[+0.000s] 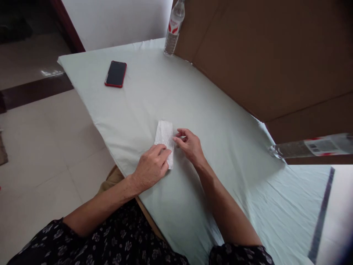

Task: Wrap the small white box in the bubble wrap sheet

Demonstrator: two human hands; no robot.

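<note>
A folded white tissue [164, 133] lies lengthwise on the pale green tablecloth in front of me. My left hand [151, 166] rests over its lower half, thumb and forefinger bent and pressed onto it, covering part of it. Just off the tissue's right edge is my right hand [189, 145], its fingers curved and the thumb apart from the forefinger. Nothing shows between those fingers. I cannot tell whether the right thumb tip touches the tissue.
A black phone with a red case [116, 74] lies at the far left of the tablecloth [143, 99]. A tall brown cardboard panel [248, 55] stands on the right. One clear bottle [173, 29] is by its far end, another bottle [317, 145] by its near end.
</note>
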